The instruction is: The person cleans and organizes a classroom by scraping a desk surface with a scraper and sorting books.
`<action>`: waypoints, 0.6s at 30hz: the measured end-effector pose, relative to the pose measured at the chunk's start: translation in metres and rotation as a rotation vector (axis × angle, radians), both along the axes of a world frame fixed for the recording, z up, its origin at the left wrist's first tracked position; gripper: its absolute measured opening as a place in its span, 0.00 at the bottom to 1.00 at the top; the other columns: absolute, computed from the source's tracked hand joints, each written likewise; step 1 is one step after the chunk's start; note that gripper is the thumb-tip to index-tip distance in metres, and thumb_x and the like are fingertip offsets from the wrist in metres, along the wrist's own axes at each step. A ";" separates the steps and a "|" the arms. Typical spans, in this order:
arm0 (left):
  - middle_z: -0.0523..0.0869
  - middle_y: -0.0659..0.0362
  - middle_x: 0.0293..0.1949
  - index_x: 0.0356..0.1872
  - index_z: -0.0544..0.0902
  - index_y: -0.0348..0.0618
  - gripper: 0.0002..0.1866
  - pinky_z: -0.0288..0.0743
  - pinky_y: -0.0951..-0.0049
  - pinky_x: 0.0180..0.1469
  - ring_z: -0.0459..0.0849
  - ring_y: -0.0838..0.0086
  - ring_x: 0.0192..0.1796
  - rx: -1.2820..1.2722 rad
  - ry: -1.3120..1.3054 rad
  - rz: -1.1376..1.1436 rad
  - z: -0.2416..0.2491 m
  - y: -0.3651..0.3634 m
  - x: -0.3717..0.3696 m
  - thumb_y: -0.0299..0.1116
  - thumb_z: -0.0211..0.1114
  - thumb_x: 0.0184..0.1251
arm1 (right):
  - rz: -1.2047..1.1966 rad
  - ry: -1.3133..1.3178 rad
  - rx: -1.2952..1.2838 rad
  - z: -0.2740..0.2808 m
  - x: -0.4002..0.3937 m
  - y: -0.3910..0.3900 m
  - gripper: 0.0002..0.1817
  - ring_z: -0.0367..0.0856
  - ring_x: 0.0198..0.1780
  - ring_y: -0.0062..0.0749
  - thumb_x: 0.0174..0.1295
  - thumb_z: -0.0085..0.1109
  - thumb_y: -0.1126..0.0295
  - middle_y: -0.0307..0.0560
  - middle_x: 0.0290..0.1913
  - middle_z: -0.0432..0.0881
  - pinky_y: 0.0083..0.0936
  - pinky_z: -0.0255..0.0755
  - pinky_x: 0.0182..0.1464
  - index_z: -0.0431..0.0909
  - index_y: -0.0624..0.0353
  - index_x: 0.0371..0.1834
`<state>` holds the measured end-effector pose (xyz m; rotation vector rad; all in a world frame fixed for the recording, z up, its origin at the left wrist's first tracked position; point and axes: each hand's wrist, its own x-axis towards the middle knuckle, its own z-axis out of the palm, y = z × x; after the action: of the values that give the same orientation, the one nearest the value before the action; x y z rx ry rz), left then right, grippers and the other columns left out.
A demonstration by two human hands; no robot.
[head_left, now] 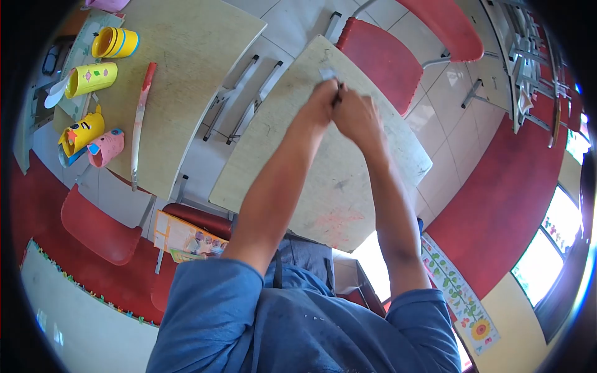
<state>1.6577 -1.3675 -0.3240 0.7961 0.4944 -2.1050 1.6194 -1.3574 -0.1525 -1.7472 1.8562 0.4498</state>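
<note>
Both my arms stretch out over a pale, scuffed wooden table (273, 168). My left hand (321, 102) is closed in a fist near the table's far corner. Right against it, my right hand (359, 115) is closed too, its fingers curled inward. A small dark thing (338, 94) shows between the two hands; I cannot tell what it is. Just beyond the fists is a small, blurred whitish patch (328, 73) over the tabletop.
A red chair (385, 59) stands against the far side. On the neighbouring table (186, 68) lie a red-and-white stick (142, 118) and several decorated cups, among them a yellow cup (93, 79) and a pink cup (107, 148). An orange booklet (186, 233) is near my left elbow.
</note>
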 end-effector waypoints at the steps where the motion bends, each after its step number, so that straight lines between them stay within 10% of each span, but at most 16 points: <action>1: 0.76 0.61 0.28 0.33 0.73 0.46 0.10 0.72 0.71 0.30 0.75 0.75 0.27 0.045 0.035 0.021 -0.001 0.005 -0.004 0.33 0.47 0.76 | 0.002 0.005 -0.038 -0.002 -0.002 0.008 0.18 0.82 0.47 0.65 0.66 0.50 0.60 0.68 0.42 0.84 0.53 0.75 0.51 0.83 0.59 0.47; 9: 0.76 0.62 0.26 0.27 0.75 0.48 0.06 0.71 0.70 0.29 0.77 0.75 0.27 -0.109 -0.251 -0.024 0.055 -0.004 0.021 0.27 0.51 0.63 | -0.026 -0.017 -0.086 -0.006 0.001 -0.007 0.18 0.83 0.44 0.66 0.65 0.51 0.59 0.68 0.41 0.84 0.54 0.76 0.50 0.82 0.59 0.48; 12: 0.75 0.64 0.24 0.26 0.75 0.48 0.08 0.70 0.70 0.30 0.76 0.76 0.26 0.199 -0.004 0.057 0.020 0.024 -0.011 0.30 0.51 0.66 | 0.035 0.040 0.038 -0.008 -0.009 0.018 0.18 0.83 0.44 0.66 0.65 0.50 0.60 0.68 0.40 0.84 0.53 0.76 0.50 0.82 0.59 0.48; 18: 0.77 0.63 0.26 0.28 0.76 0.46 0.09 0.70 0.69 0.29 0.76 0.76 0.27 -0.166 -0.264 -0.115 -0.008 -0.038 0.012 0.34 0.52 0.69 | 0.030 -0.031 -0.048 -0.010 0.002 -0.031 0.23 0.84 0.44 0.66 0.67 0.50 0.58 0.69 0.39 0.84 0.52 0.79 0.45 0.75 0.64 0.56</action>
<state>1.6699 -1.4050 -0.3323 1.0060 0.1327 -2.0728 1.6217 -1.3886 -0.1630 -1.8059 1.8354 0.3911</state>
